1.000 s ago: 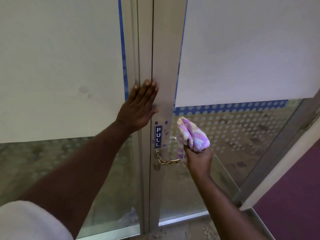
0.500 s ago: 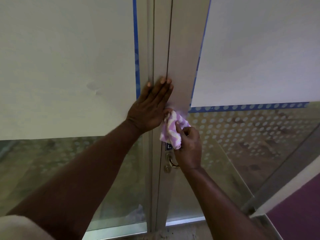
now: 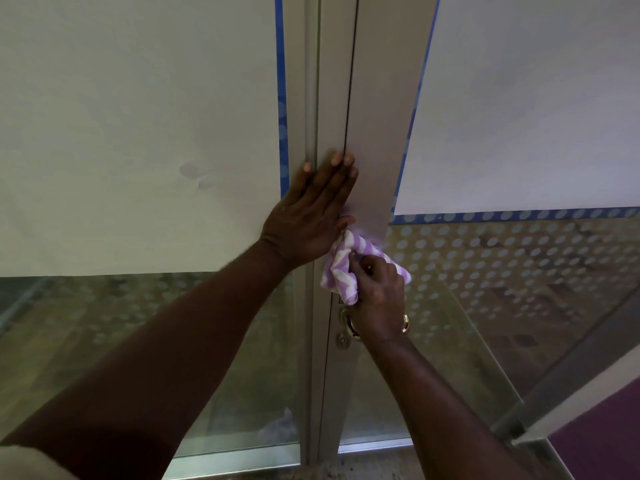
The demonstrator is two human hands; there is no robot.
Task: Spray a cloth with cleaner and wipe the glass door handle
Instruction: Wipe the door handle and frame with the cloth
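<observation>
nearest, the right hand (image 3: pixel 379 296) is curled round a purple-and-white cloth (image 3: pixel 346 268), pressing it against the metal door frame (image 3: pixel 374 133) just above the brass door handle (image 3: pixel 347 323), whose lever shows only in part beneath that hand. just past the cloth, close beside its top edge, the left hand (image 3: pixel 311 216) lies flat with straight fingers across the seam of the frame, bracing the door. the cloth is on the frame, not on the handle, so the wipe could miss the lever altogether; a push from the right hand could also swing the door if the left palm eases off. beyond both hands lies dotted glass (image 3: pixel 502 271). no container of any kind is in view, so where the cleaner is kept cannot be told
</observation>
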